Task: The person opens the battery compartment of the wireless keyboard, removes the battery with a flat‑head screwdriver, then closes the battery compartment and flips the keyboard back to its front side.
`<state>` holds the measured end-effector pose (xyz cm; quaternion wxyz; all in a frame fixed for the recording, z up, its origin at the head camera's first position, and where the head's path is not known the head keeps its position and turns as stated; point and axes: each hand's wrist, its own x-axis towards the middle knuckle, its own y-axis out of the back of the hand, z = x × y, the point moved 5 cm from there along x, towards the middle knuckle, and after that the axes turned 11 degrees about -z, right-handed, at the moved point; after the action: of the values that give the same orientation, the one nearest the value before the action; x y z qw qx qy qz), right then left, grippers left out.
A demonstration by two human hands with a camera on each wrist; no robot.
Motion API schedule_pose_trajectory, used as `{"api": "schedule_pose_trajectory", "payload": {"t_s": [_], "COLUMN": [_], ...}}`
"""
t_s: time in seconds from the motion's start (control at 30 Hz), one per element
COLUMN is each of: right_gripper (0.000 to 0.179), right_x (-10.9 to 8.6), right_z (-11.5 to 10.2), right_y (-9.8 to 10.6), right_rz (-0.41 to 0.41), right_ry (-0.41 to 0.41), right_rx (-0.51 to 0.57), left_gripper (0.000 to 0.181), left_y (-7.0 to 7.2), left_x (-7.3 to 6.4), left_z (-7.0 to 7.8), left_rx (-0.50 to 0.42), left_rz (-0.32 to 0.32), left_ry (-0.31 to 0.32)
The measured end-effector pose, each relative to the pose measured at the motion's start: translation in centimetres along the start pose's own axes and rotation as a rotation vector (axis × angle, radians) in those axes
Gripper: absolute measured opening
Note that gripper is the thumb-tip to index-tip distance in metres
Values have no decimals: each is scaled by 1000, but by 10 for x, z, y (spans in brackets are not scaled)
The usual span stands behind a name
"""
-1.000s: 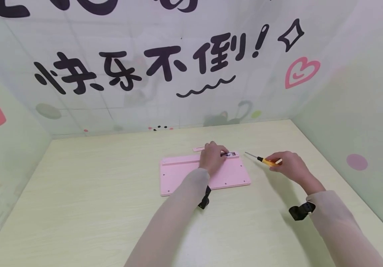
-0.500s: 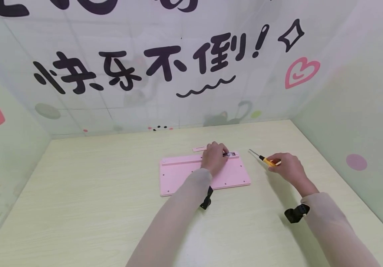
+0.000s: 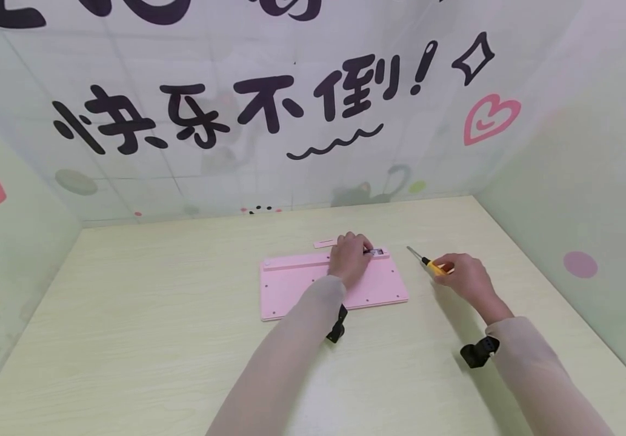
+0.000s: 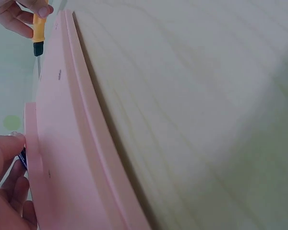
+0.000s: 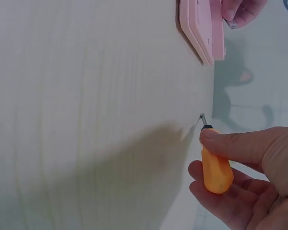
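Observation:
Face down on the table lies a pink keyboard [image 3: 380, 281], with screws dotted over its back and an uncovered battery compartment [image 3: 380, 252] at its far right corner. My left hand [image 3: 349, 259] is over the raised far edge, its thumb and fingers pinching a small dark battery [image 4: 22, 158] at the compartment; its silvery end shows in the right wrist view, and the hand hides most of it. To the right of the keyboard, my right hand [image 3: 468, 277] holds a screwdriver [image 5: 216, 167] by its yellow handle. The metal shaft points away and left, apart from the keyboard.
A narrow pink cover strip [image 3: 323, 243] lies just behind the keyboard, partly hidden by the left hand. The pale wooden table [image 3: 143, 327] is bounded by a printed back wall [image 3: 225, 181] and side walls.
My left hand has shifted slightly right along the keyboard edge. My right hand, with the screwdriver, has drifted a little down, and its forearm has moved left.

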<state>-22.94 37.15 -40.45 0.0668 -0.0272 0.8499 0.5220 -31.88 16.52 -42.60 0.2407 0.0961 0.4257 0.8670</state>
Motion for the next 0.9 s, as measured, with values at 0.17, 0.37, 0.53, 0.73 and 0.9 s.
{"api": "schedule_pose_trajectory", "payload": {"t_s": [0.17,0.37,0.53,0.73,0.9], "right_gripper": [34,34,35,37,40], "right_x": [1,0,-1,-2,-4], "right_z": [2,3,5,5,5], "right_y": [-6,-12,-17,-18,-19], "right_rz": [-48,-93,-123,-146,-156], "right_ry": [-48,-95,-131,-150,-176], "right_rx": [53,92,99,89,88], "left_gripper": [10,11,11,10,11], "left_y": [0,2,6,9,11], "left_x": [1,0,-1,-2,-3], "left_z": [-2,-2,1,2,2], "left_rx": [-26,-45,-71,-114,-113], "left_rz": [-2,-10,-24,-34,-42], "left_ry": [-17,-30,-34,-47,-61]}}
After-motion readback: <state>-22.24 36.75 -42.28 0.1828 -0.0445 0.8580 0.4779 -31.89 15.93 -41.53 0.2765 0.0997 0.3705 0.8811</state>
